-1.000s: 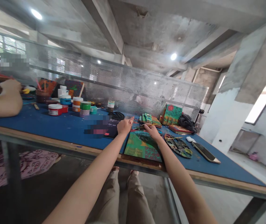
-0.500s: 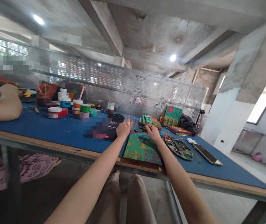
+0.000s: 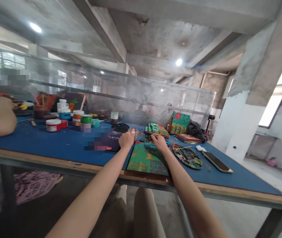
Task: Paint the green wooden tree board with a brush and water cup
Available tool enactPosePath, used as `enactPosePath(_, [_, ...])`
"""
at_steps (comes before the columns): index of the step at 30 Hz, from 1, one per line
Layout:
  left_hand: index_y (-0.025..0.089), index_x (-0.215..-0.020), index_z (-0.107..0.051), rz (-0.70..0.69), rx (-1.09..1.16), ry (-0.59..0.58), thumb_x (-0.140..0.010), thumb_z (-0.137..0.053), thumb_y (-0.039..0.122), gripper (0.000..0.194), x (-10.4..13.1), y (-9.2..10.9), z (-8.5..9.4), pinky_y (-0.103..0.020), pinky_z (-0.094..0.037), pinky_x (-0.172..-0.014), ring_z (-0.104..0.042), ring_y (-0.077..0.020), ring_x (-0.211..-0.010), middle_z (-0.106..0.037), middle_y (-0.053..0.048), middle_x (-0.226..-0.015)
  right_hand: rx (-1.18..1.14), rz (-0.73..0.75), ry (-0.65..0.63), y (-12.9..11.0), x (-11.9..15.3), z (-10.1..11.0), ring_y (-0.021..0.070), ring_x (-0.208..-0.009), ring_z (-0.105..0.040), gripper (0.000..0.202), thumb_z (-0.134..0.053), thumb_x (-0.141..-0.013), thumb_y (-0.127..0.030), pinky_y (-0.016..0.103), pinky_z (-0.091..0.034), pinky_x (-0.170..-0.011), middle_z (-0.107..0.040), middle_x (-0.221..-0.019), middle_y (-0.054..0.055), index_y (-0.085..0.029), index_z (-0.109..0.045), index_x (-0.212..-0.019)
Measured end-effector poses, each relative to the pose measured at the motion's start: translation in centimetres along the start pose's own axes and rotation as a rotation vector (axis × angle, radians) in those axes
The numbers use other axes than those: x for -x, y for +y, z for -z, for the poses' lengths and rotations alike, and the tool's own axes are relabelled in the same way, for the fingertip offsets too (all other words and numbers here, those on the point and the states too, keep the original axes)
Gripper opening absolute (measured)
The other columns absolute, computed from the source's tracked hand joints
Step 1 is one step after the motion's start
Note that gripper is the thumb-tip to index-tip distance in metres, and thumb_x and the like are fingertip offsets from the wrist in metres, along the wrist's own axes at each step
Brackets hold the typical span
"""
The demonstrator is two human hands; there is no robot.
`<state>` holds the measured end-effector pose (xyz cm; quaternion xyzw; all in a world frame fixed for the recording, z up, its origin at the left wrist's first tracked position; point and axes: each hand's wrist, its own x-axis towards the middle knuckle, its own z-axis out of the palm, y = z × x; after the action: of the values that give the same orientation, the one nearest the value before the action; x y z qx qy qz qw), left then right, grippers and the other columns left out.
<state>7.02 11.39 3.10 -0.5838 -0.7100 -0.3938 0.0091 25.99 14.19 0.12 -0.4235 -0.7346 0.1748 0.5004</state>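
Note:
My left hand is closed around a small clear jar at the painting's upper left; its far fingers are hidden. In my right hand is a thin paintbrush with a yellowish handle, pinched above the upper part of the painting. Its tip is too small to make out. The painting, a green panel with ochre, red and dark patches, lies flat at the table's front edge under my right wrist. Just beyond my right hand are small green painted pieces.
A paint palette with a brush across it and a phone lie to the right. Left stand several paint jars. A dark tablet shows a timer. Another person's arm rests far left. A perforated metal screen stands behind.
The whole view has shifted slightly, so things appear a little farther left. Both hands keep nearly the same places and grips.

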Motion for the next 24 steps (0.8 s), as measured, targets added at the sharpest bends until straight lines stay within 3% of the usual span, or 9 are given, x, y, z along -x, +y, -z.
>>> enactPosePath(6, [0.021, -0.086, -0.074, -0.007, 0.024, 0.002, -0.084, -0.035, 0.061, 0.056, -0.1, -0.3, 0.1, -0.040, -0.048, -0.073, -0.066, -0.0357, -0.093, -0.072, -0.017, -0.092, -0.044, -0.020, -0.043, -0.1, 0.1, -0.1, 0.0190, -0.082, -0.065, 0.030, -0.045, -0.083, -0.036, 0.028, -0.051, -0.075, -0.071, -0.085, 0.004, -0.017, -0.068, -0.084])
enactPosePath(14, [0.022, -0.073, -0.072, 0.012, 0.031, -0.068, -0.077, -0.047, 0.057, 0.044, -0.6, -0.9, -0.5, -0.040, -0.047, -0.071, -0.066, -0.0359, -0.091, -0.071, -0.016, -0.090, -0.037, -0.039, -0.026, 0.0, 0.1, 0.3, 0.0189, -0.079, -0.066, 0.032, -0.044, -0.083, -0.038, 0.028, -0.050, -0.074, -0.070, -0.083, 0.005, -0.017, -0.068, -0.084])
enactPosePath(18, [0.022, -0.074, -0.071, 0.030, 0.045, -0.058, -0.076, -0.053, 0.054, 0.037, -0.6, -1.2, -0.4, -0.039, -0.047, -0.070, -0.066, -0.0358, -0.092, -0.072, -0.015, -0.091, -0.001, -0.037, 0.045, -0.1, 0.1, 0.5, 0.0213, -0.085, -0.065, 0.030, -0.046, -0.082, -0.037, 0.031, -0.048, -0.081, -0.071, -0.083, 0.007, -0.017, -0.067, -0.077])
enactPosePath(24, [0.023, -0.083, -0.063, 0.086, 0.086, 0.024, -0.073, -0.060, 0.055, 0.033, -0.3, -1.0, 0.0, -0.039, -0.048, -0.072, -0.066, -0.0323, -0.091, -0.070, -0.011, -0.096, 0.022, -0.040, 0.054, -0.2, 0.2, 0.7, 0.0204, -0.080, -0.066, 0.032, -0.044, -0.083, -0.036, 0.029, -0.050, -0.074, -0.071, -0.079, 0.005, -0.017, -0.068, -0.079])
